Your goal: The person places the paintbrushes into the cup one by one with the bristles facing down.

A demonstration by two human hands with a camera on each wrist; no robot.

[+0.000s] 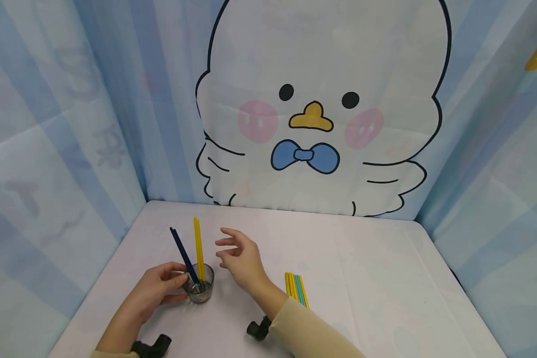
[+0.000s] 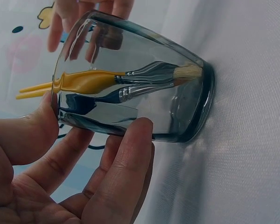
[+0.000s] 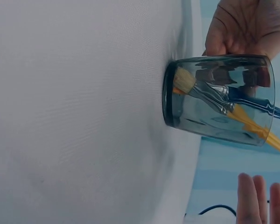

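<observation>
A smoky clear glass (image 1: 201, 293) stands upright on the table, holding paintbrushes (image 2: 144, 77) with their bristles down. Their yellow handles (image 1: 199, 243) and dark blue handles (image 1: 183, 253) lean out above the rim. My left hand (image 1: 163, 286) holds the glass from the left side, its thumb up by the rim and its fingers along the wall. To the right of the glass, my right hand (image 1: 241, 256) hovers with relaxed fingers and nothing in them. In the right wrist view, the right fingertips (image 3: 247, 200) are apart from the glass.
Several thin yellow and teal sticks (image 1: 295, 288) lie side by side beyond my right forearm, their lower ends hidden by the sleeve (image 1: 311, 328). Behind the white table (image 1: 376, 278) hangs a curtain (image 1: 313, 184) with a cartoon bird; striped curtains flank both sides.
</observation>
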